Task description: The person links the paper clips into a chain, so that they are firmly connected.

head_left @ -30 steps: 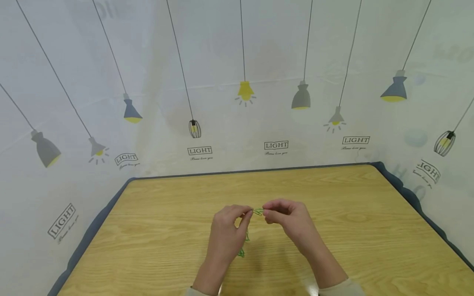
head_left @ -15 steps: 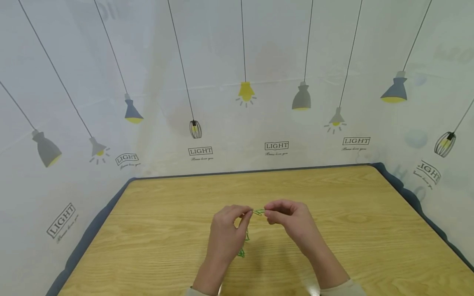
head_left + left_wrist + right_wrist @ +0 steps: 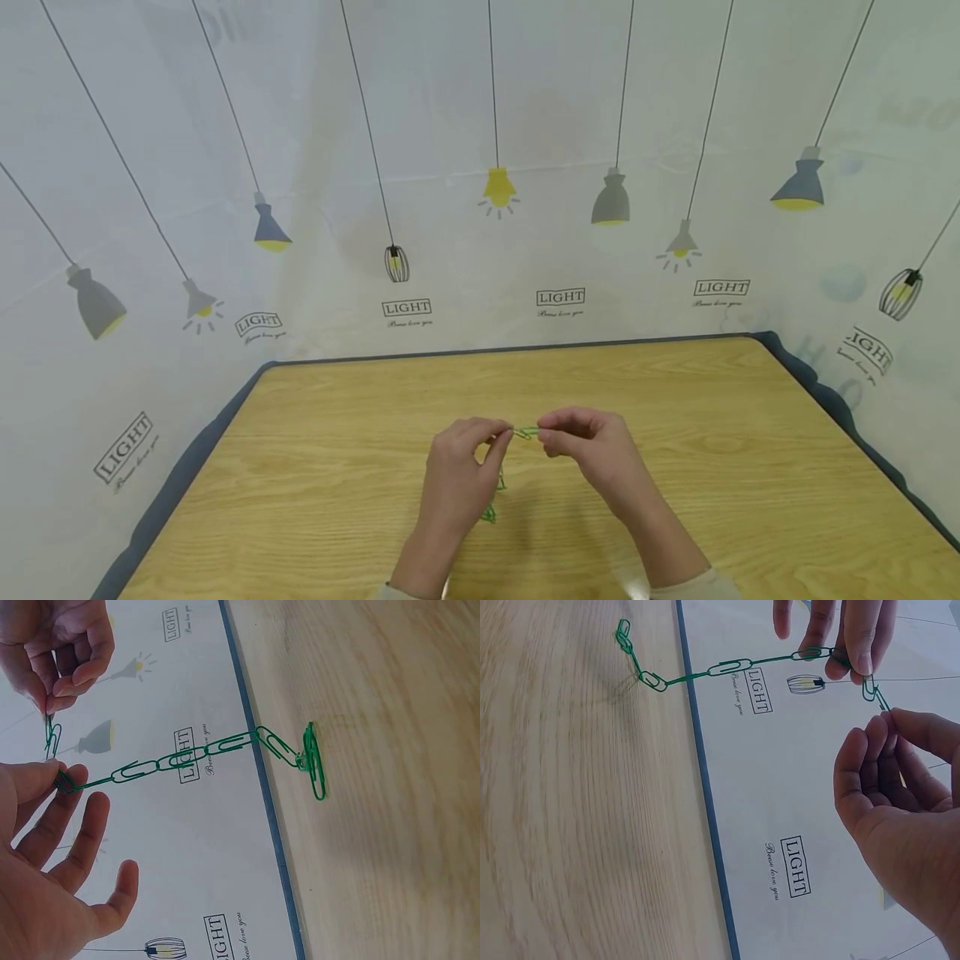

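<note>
In the head view, my left hand (image 3: 461, 471) pinches a green paper clip between thumb and forefinger. My right hand (image 3: 596, 450) pinches another green paper clip (image 3: 883, 699) by one end, just right of it. Between the fingertips the two clips meet and look hooked together. From the left fingers hangs a chain of green paper clips (image 3: 135, 772), linked end to end. Its lower end, a small bunch of clips (image 3: 313, 761), lies on or close to the table. My left hand hides much of the chain in the head view.
A wood-grain table (image 3: 315, 467) lies beneath both hands, with a dark blue edge (image 3: 187, 467). Behind and at the sides stands a pale curtain or sheet (image 3: 450, 100) printed with hanging lamps and the word LIGHT.
My right hand has shifted slightly to the right, so the gap between the fingertips is wider and more of the clip shows. The left hand has stayed nearly still.
</note>
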{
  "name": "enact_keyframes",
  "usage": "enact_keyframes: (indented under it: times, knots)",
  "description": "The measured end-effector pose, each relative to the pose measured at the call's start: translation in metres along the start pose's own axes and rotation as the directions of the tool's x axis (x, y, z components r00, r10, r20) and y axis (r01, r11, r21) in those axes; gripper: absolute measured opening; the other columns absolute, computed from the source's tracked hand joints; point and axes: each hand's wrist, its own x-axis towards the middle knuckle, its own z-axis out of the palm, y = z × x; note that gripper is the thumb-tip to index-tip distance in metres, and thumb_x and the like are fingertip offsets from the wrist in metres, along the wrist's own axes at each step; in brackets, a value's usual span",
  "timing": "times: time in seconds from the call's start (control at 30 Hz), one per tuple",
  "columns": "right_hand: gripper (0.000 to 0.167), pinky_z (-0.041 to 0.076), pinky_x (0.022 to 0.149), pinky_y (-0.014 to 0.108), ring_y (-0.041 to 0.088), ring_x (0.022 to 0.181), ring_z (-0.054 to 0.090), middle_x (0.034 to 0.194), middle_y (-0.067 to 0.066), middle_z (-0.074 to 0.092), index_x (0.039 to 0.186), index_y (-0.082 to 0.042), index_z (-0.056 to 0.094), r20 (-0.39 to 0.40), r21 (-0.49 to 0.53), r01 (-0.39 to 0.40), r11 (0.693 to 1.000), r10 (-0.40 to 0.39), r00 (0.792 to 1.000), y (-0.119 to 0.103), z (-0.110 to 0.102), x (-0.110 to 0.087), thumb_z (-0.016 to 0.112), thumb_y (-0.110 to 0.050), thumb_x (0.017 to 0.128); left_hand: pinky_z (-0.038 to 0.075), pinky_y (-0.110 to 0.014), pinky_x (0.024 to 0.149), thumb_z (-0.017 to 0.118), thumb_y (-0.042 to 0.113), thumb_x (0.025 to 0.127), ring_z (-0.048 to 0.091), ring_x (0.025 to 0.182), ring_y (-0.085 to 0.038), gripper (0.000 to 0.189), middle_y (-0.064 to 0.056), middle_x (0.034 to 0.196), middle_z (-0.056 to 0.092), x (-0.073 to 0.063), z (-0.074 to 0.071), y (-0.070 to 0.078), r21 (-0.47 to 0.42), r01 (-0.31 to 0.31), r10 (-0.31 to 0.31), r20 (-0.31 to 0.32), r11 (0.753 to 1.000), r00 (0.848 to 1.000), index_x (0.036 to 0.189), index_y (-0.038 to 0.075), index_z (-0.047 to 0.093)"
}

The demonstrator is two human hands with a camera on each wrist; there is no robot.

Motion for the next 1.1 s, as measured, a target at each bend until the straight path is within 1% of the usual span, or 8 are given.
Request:
enact_keyframes:
  times: [0.1,0.23,0.4,0.57,0.73,0.87,0.93,1.1]
  knots:
    - [0.02,0.062,0.089,0.03,0.019,0.095,0.071,0.103,0.004,0.075,0.115,0.002,0.075,-0.008,-0.004,0.001,1.0,-0.001,1.0,0.0011,-0.0007,0.0007,0.073,-0.008,0.098,0.062,-0.031,0.079,0.08,0.011,0.096,0.074,0.086,-0.01,0.006,0.001,0.094,0.082,-0.0001,0.0012,-0.0011,0.004,-0.006,0.006,-0.004,1.0,1.0,0.1,0.012,0.083]
    - [0.02,0.062,0.09,0.032,0.021,0.096,0.072,0.102,0.004,0.076,0.114,0.003,0.075,-0.016,0.0,0.003,1.0,-0.003,1.0,0.0023,-0.0021,0.0019,0.073,-0.007,0.097,0.062,-0.031,0.078,0.08,0.011,0.096,0.074,0.086,-0.011,0.005,0.001,0.093,0.082,-0.0002,0.0014,-0.0017,0.004,-0.012,0.012,-0.005,1.0,1.0,0.1,0.012,0.083]
    - [0.021,0.061,0.089,0.031,0.018,0.094,0.071,0.102,0.004,0.076,0.115,0.002,0.076,-0.038,-0.025,0.007,1.0,-0.008,0.999,0.0025,-0.005,0.0008,0.074,-0.008,0.097,0.063,-0.033,0.081,0.08,0.013,0.096,0.074,0.087,-0.01,0.006,0.002,0.094,0.082,-0.0014,0.0008,-0.0021,0.01,0.023,-0.023,0.004,1.0,1.0,0.1,0.013,0.083]
    - [0.023,0.059,0.088,0.027,0.017,0.094,0.07,0.101,0.003,0.075,0.117,-0.002,0.076,-0.056,-0.055,-0.007,0.998,0.003,0.998,0.0009,-0.0073,-0.0006,0.076,-0.015,0.098,0.062,-0.034,0.082,0.077,0.014,0.098,0.073,0.089,-0.011,0.006,0.003,0.096,0.082,-0.0025,0.0012,-0.0019,0.015,0.057,-0.058,0.04,0.998,0.998,0.101,0.013,0.083]
    - [0.026,0.06,0.09,0.025,0.016,0.097,0.07,0.108,0.006,0.075,0.126,-0.004,0.075,-0.069,-0.09,0.015,0.996,-0.021,0.997,0.0005,-0.0088,-0.0011,0.072,-0.011,0.102,0.062,-0.035,0.085,0.076,0.014,0.1,0.073,0.09,-0.011,0.007,0.002,0.099,0.082,-0.0026,0.0017,0.0008,-0.016,0.071,-0.069,0.077,0.997,0.995,0.102,0.012,0.082]
    - [0.02,0.061,0.087,0.025,0.017,0.095,0.069,0.107,0.008,0.074,0.122,-0.003,0.075,-0.064,-0.135,0.042,0.99,-0.051,0.997,0.0013,-0.0084,-0.0005,0.068,-0.01,0.104,0.062,-0.036,0.085,0.077,0.012,0.099,0.074,0.09,-0.011,0.006,0.001,0.099,0.082,-0.0022,0.0021,0.003,-0.054,0.064,-0.059,0.093,0.996,0.994,0.102,0.011,0.081]
    - [0.018,0.061,0.085,0.025,0.017,0.093,0.068,0.106,0.009,0.073,0.119,0.0,0.073,-0.051,-0.126,0.047,0.991,-0.054,0.997,0.0013,-0.0075,-0.0006,0.065,-0.008,0.106,0.062,-0.035,0.085,0.077,0.012,0.098,0.074,0.089,-0.011,0.005,0.001,0.099,0.082,-0.0021,0.0024,0.0039,-0.068,0.06,-0.053,0.098,0.996,0.994,0.101,0.011,0.081]
    - [0.017,0.063,0.081,0.026,0.018,0.093,0.069,0.102,0.011,0.072,0.121,0.006,0.066,-0.009,-0.025,0.018,1.0,-0.018,1.0,0.0007,-0.005,-0.0005,0.058,-0.003,0.108,0.062,-0.032,0.083,0.078,0.01,0.097,0.074,0.088,-0.012,0.005,0.0,0.098,0.082,-0.0024,0.0033,0.0049,-0.091,0.047,-0.037,0.108,0.995,0.993,0.101,0.011,0.081]
